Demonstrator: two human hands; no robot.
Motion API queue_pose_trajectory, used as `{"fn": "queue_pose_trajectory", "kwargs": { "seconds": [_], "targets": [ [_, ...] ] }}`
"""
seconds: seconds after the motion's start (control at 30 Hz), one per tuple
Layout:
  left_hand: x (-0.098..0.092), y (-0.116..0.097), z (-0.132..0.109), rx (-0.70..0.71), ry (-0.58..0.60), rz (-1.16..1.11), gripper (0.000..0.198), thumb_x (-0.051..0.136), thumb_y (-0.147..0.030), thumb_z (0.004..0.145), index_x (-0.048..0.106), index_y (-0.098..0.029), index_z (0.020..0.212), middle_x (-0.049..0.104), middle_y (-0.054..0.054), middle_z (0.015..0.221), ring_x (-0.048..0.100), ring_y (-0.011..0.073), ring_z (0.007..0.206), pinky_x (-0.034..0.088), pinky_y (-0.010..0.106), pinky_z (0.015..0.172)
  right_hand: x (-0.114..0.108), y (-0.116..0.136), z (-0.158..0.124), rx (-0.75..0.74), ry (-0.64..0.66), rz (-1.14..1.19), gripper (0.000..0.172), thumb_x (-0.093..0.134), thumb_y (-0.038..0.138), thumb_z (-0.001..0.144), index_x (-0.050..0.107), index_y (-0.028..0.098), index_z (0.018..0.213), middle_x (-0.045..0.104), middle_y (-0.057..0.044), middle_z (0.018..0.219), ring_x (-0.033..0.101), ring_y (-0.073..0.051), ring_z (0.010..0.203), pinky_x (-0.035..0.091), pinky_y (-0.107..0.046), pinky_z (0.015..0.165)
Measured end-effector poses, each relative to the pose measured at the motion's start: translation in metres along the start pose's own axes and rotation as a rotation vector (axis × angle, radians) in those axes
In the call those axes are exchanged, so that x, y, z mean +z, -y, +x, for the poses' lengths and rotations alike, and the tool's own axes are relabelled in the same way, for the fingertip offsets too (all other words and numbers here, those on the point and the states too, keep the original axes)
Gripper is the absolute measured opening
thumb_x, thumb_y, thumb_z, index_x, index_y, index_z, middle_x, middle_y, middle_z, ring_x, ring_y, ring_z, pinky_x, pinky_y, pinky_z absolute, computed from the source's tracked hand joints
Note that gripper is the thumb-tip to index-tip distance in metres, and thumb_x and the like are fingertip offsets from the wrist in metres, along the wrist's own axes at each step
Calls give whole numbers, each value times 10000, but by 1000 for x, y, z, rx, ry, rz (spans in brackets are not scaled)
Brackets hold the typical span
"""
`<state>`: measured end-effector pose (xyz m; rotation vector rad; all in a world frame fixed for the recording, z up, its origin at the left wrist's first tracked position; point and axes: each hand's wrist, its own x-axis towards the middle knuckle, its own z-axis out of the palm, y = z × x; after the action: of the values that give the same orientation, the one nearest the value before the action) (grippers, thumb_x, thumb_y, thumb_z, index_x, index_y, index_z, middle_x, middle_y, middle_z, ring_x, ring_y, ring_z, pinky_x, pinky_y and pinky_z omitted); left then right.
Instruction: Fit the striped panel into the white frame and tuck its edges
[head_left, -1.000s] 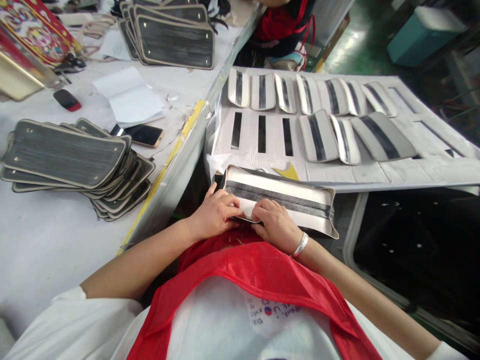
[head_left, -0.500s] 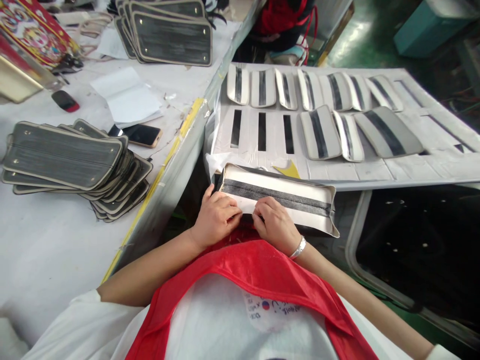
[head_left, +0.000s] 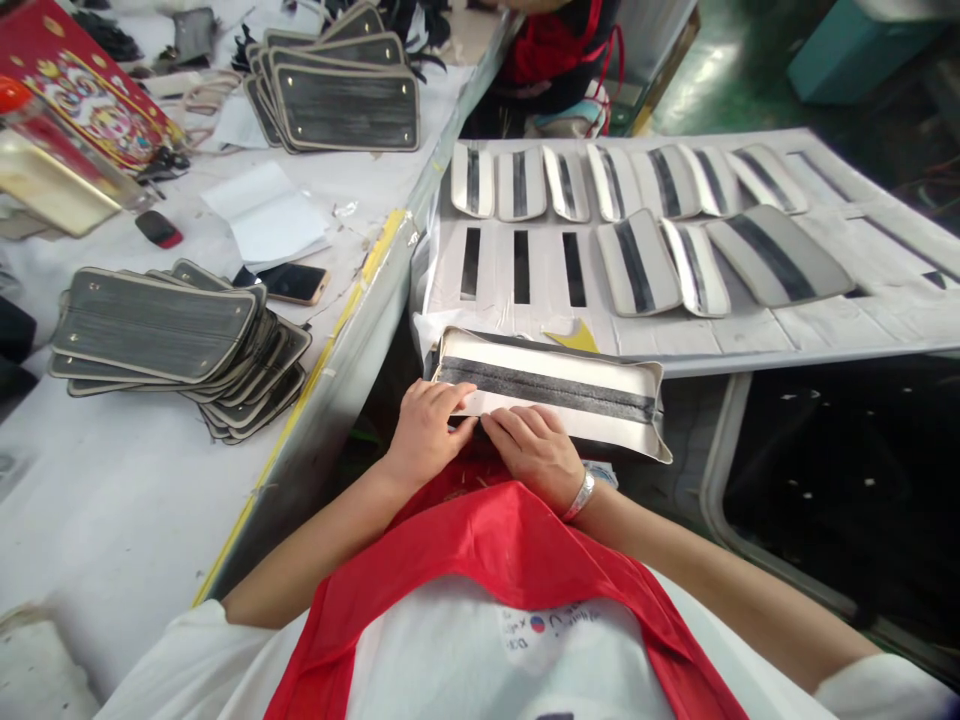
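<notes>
**Both hands on the near edge of a long pale panel**

Dead centre of the frame there's a long pale panel with a dark strip running along its length, edges curled up a bit. It sits just in front of the person's body, at the near edge of the white slotted board.

The left hand is on the panel's near-left corner, fingers bunched together and bent over the edge, clamped on it. The right hand is just beside it, nearly touching, fingers close together and laid along the same near edge, pressing on it. I can't tell where either thumb is. There's a silver bracelet on the right wrist and a red apron right below both hands.

On the board, upper right, smaller pale pieces with dark stripes lie in rows next to three open slots. The table on the left has a fanned stack of dark panels, a phone just past it, some white paper and a second dark stack at the top. Another person in red is partly visible at top centre.
</notes>
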<state>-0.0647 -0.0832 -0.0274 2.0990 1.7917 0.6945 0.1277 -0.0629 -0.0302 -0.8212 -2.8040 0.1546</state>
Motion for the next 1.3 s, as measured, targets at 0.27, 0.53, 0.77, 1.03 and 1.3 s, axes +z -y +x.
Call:
{"fn": "queue_pose_trajectory", "kwargs": {
  "seconds": [0.27, 0.53, 0.77, 1.03, 1.3],
  "targets": [
    [1, -1, 1, 6, -58, -58, 202, 606, -237, 788, 643, -208, 985, 604, 31, 894, 534, 169, 875, 438, 327, 838, 10, -15, -32, -71, -116, -124, 443, 423, 164, 889, 424, 99, 1327, 458, -124, 1349, 359, -253, 1273, 320, -412, 1039],
    [5, 8, -5, 125, -176, -21, 266, 567, -230, 824, 614, -234, 1085, 416, 85, 1291, 495, 202, 1085, 421, 380, 958, 1, -33, -87, 83, -91, -269, 452, 444, 148, 878, 423, 101, 1327, 409, -97, 1390, 316, -257, 1306, 301, -425, 1070],
    [7, 16, -4, -36, -146, -109, 515, 562, -265, 816, 407, -219, 1305, 318, 113, 1414, 318, 248, 1305, 294, 436, 1078, -5, -28, -85, 140, -164, -315, 413, 471, 227, 877, 489, 108, 1273, 473, -93, 1341, 395, -255, 1256, 297, -418, 1059],
    [2, 12, -2, 13, -100, 81, 506, 501, -250, 826, 397, -173, 1315, 398, 126, 1385, 371, 253, 1277, 299, 471, 1057, -31, -30, -76, 303, -72, -86, 445, 448, 381, 884, 496, 152, 1263, 500, -94, 1317, 430, -228, 1229, 261, -461, 1074],
    [34, -47, 63, 225, 122, 347, 476, 283, -159, 881, 388, -120, 1344, 379, 106, 1411, 367, 228, 1286, 237, 498, 1067, -21, -61, 3, 517, 41, -95, 464, 351, 184, 875, 428, 77, 1320, 402, -120, 1393, 346, -220, 1288, 294, -372, 1050]
  ]
}}
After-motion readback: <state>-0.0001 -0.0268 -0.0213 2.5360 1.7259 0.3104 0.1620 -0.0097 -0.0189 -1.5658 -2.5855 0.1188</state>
